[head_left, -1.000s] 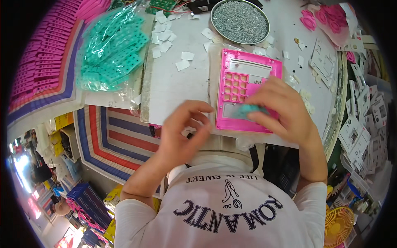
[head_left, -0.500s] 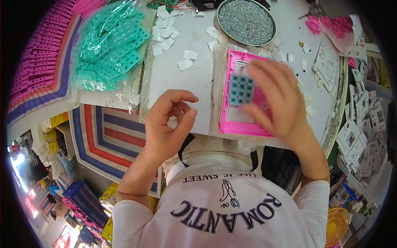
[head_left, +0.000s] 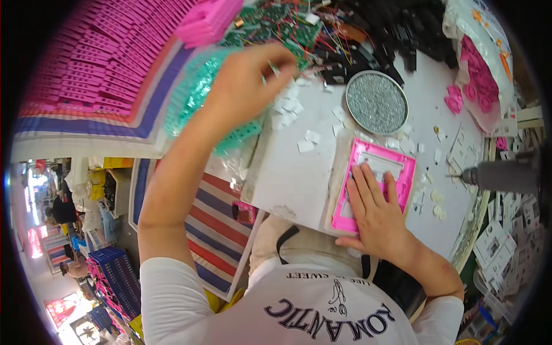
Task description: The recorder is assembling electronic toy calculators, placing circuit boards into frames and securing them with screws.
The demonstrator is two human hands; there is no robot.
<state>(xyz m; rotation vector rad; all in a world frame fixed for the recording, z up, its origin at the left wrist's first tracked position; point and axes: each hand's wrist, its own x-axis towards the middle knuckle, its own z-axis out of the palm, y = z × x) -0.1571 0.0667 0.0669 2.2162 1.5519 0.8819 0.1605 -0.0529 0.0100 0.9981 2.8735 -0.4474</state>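
A pink plastic casing lies on the worktable, on a clear film or sheet. My right hand rests on it, fingers stretched out over its middle and covering much of the inside. My left hand is raised at the far left, above the bag of teal rubber keypads and close to the green circuit boards. Its fingers are bent and apart, somewhat blurred, and I see nothing held in them. A round metal dish of small screws stands just beyond the casing.
Pink casings fill a striped sheet at the left. Black parts and wires lie at the back. White squares are scattered mid-table. A grey electric screwdriver juts in from the right, near white panels.
My left hand has moved from near my body forward over the teal keypads. My right hand has settled on the casing, hiding the keypad seen in it before. The view has shifted.
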